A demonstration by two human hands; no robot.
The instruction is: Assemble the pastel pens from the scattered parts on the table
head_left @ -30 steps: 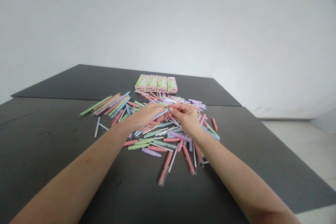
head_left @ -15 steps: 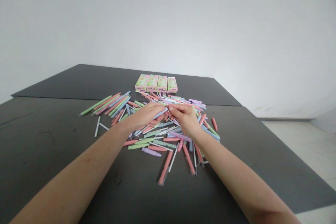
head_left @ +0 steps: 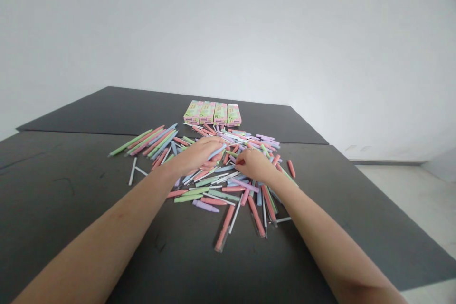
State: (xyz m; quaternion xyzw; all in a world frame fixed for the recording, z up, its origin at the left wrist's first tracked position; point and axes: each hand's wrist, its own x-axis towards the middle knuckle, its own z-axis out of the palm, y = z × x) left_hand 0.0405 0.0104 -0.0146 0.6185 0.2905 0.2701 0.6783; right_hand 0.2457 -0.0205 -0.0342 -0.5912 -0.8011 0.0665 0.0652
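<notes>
One blue pen barrel (head_left: pixel 216 152) in the left hand (head_left: pixel 200 153); four boxes (head_left: pixel 206 112) beyond

Pen parts (head_left: pixel 206 182) on table (head_left: pixel 185 256), boxes (head_left: pixel 206 112) behind

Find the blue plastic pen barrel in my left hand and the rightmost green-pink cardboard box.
Blue plastic pen barrel (head_left: pixel 217 152): head view, visible middle.
Rightmost green-pink cardboard box (head_left: pixel 234 114): head view, top face.

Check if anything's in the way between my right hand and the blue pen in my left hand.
Nothing visible blocks it: the gap between your right hand and the blue pen in your left hand looks open. Loose pieces of the pile show there, apparently lying below.
</notes>
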